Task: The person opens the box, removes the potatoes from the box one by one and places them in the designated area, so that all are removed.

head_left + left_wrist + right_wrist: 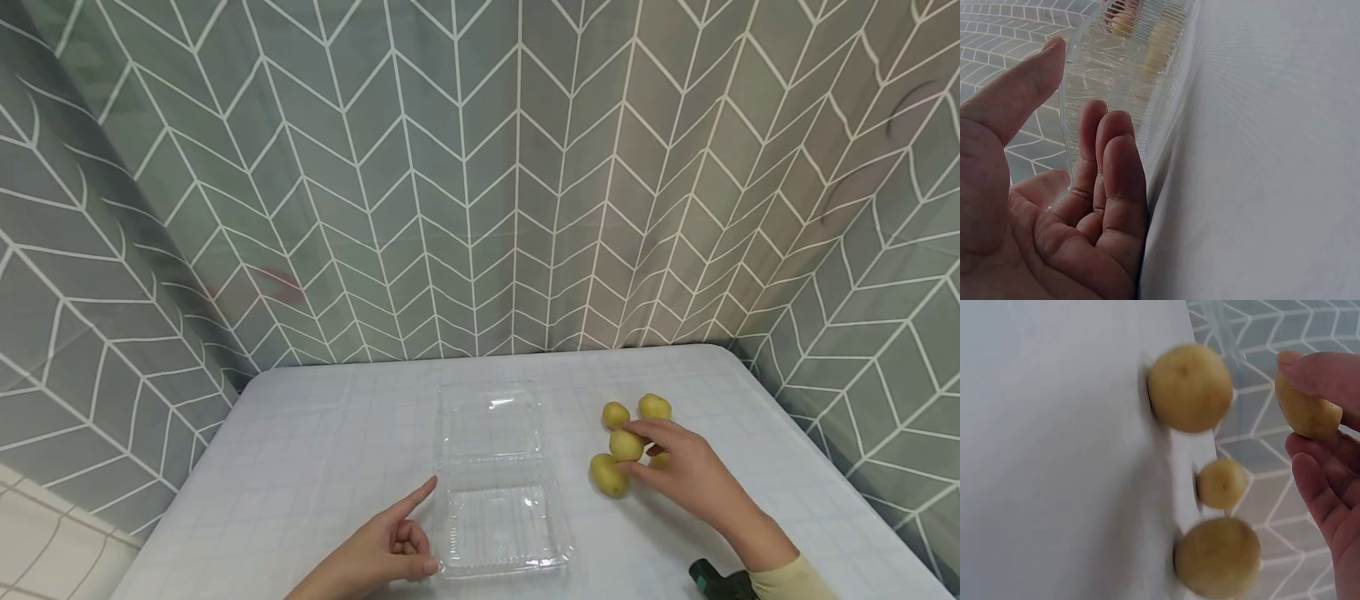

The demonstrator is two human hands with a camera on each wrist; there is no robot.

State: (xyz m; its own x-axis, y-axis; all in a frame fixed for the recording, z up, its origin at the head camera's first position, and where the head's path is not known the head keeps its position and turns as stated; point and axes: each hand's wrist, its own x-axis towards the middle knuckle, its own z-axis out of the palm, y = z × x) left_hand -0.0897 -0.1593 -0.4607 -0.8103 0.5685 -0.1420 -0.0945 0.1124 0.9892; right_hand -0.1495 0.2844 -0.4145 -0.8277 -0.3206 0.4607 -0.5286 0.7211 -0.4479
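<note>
My right hand point(693, 471) pinches a small yellow potato point(1309, 409) between thumb and fingers, lifted off the table as the right wrist view shows. Several more potatoes point(608, 476) lie around that hand, one of them partly hidden beneath it. To their left is a clear plastic clamshell box point(504, 527), its lid point(491, 421) folded back flat on the far side. Beside the box's left edge rests my left hand point(382, 546), holding nothing. Its index finger points along the box and the other fingers bend loosely; whether the thumb touches the box I cannot tell.
A pale checked cloth covers the table point(330, 450). Near my right wrist lies a dark green and black object point(716, 581), partly hidden by the sleeve. Grey-green curtains point(480, 183) with white lines hang behind the table and at both sides.
</note>
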